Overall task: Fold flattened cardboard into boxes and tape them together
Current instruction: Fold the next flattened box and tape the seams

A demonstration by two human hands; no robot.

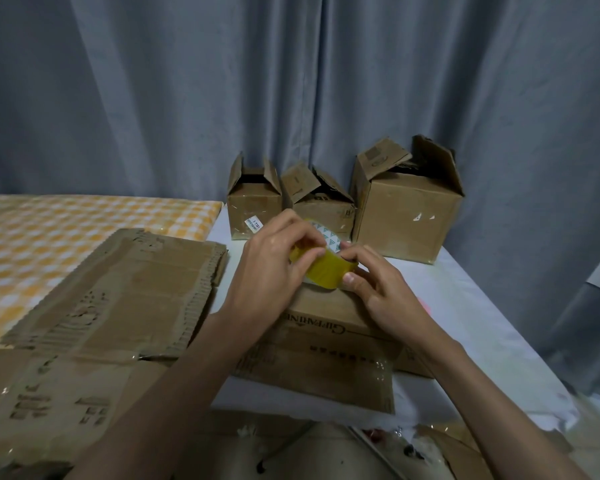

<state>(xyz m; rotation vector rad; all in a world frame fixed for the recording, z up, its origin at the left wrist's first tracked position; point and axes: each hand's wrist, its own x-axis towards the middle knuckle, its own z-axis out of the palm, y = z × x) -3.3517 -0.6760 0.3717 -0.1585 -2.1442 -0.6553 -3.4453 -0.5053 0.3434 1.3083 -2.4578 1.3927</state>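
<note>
Both hands were up over the middle of the white counter [471, 306], and they shared one roll of yellow tape [323, 268]. The left hand [274, 268] had its fingers [305, 233] curled over the top of the roll and its thumb on the near side, so it gripped the tape. The right hand [385, 292] pinched the right end of the roll, with its thumb [349, 279] pressed on the yellow side. The white inside ring of the roll, with small green marks, showed just behind the fingers.

Right under the hands was a cardboard box [326, 344] with printed letters on it. One of its flaps lay flat toward the person and reached the near edge of the counter. Shiny clear tape showed on that flap.

To the left lay a pile of flattened cardboard [118, 292], partly on the counter and partly on an orange and white checked cloth [49, 230].

At the back of the counter stood three made-up boxes in a row with their top flaps open. The left box [253, 209] had a small white label. The middle box [323, 206] touched it. The big box [409, 209] stood at the right, just beside the middle one.

A grey curtain [291, 81] hung behind everything.
</note>
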